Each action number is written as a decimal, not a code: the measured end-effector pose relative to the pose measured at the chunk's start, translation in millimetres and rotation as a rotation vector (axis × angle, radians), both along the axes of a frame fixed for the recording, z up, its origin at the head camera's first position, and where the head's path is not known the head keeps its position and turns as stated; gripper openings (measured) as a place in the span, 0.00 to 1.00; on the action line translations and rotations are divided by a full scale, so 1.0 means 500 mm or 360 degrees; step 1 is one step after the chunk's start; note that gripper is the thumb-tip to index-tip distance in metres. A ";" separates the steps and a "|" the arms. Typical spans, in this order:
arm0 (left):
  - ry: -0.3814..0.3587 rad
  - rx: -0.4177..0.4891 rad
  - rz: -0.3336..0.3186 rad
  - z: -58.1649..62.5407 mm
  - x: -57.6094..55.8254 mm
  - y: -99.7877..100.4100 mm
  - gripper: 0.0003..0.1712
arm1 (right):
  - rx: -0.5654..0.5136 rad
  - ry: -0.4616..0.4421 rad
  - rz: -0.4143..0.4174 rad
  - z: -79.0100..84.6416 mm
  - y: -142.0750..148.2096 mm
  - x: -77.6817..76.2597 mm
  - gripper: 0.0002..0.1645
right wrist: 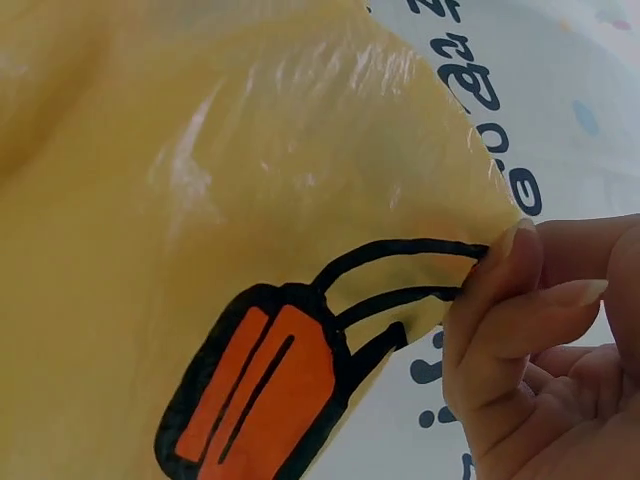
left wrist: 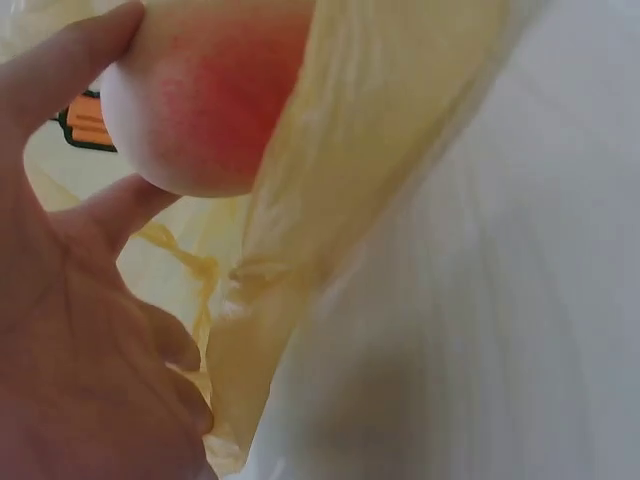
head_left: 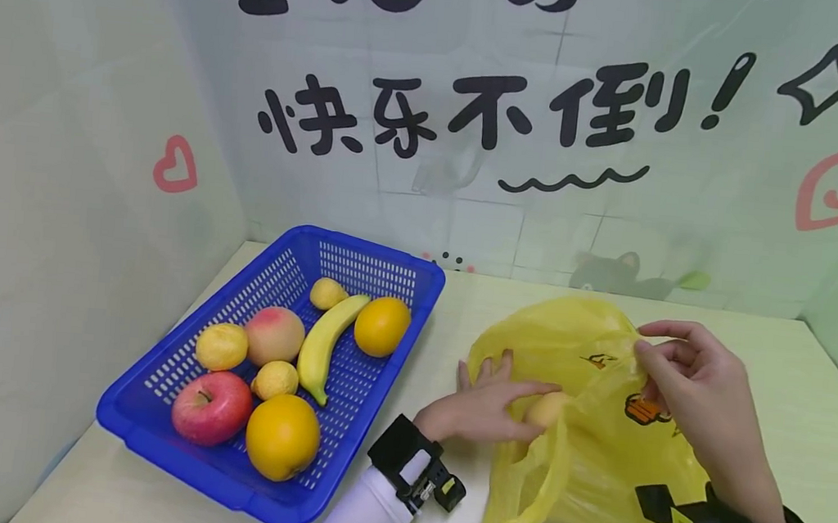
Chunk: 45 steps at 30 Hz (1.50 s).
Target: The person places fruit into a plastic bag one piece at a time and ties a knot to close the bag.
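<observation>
Head: left hand [head_left: 485,406] grips a peach [head_left: 544,409] at the mouth of the yellow bag [head_left: 593,489], on the table [head_left: 808,391]. Right hand [head_left: 707,399] pinches the bag's upper edge. Blue basket [head_left: 181,471] sits left of the bag: apple [head_left: 211,409], two oranges [head_left: 283,438], banana [head_left: 327,346], second peach [head_left: 275,336], three small yellow fruits [head_left: 222,347].
Left wrist: peach between thumb and index finger, red blush visible, bag film overlapping one side.
Right wrist: fingertips clamp the film edge, right by the orange-and-black print [right wrist: 270,380].
</observation>
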State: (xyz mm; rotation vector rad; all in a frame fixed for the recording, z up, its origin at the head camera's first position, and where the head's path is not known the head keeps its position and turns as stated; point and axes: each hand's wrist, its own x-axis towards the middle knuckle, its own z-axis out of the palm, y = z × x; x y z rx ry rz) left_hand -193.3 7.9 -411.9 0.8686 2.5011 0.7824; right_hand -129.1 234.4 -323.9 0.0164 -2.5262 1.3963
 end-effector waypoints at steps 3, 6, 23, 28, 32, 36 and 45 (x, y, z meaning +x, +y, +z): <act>0.0020 -0.0051 -0.0027 -0.002 -0.004 -0.002 0.34 | 0.0057 -0.0032 -0.0011 0.000 0.001 -0.002 0.18; 0.0089 -0.0097 0.0012 0.001 0.000 0.001 0.37 | 0.0082 -0.0023 -0.0026 -0.001 0.004 -0.003 0.18; 0.0142 -0.0082 -0.0050 0.000 0.005 0.000 0.26 | 0.0050 0.0036 -0.0046 0.001 0.011 0.002 0.16; 0.0138 -0.0074 -0.0086 -0.006 0.002 0.002 0.23 | 0.0018 0.0070 -0.0048 0.003 0.009 0.006 0.17; 0.0221 -0.0152 -0.0047 -0.008 0.003 0.005 0.23 | 0.0014 0.0074 -0.0051 0.002 0.009 0.005 0.16; 0.0275 -0.0176 -0.0008 -0.003 0.005 0.006 0.23 | 0.0014 0.0091 -0.0038 -0.001 0.011 0.000 0.15; 0.0323 -0.0304 -0.0069 0.031 0.019 -0.007 0.23 | 0.0030 0.0101 -0.0042 -0.001 0.010 -0.001 0.14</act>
